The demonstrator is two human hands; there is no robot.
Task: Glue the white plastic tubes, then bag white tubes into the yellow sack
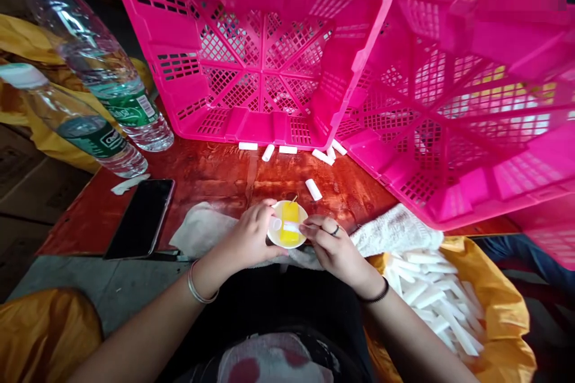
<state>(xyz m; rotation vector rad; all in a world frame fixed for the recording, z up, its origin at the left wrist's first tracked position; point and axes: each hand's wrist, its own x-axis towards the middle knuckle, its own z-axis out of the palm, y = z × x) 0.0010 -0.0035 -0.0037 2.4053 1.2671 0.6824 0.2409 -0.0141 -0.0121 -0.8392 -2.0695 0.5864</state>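
Observation:
My left hand [251,233] and my right hand [330,245] meet over a small white dish [287,224] with a yellow block in it, at the near edge of the red table. Between the fingertips of both hands lies a short white tube [287,226], held across the dish. My right hand wears a ring and a black wristband, my left wrist a silver bangle. A white cloth [202,227] lies under my hands.
Two pink plastic crates [251,48] [453,108] stand tilted at the back, with loose white tubes [287,149] at their foot. A yellow bag of white tubes [440,305] sits at right. Two water bottles [108,84] and a black phone [141,218] lie at left.

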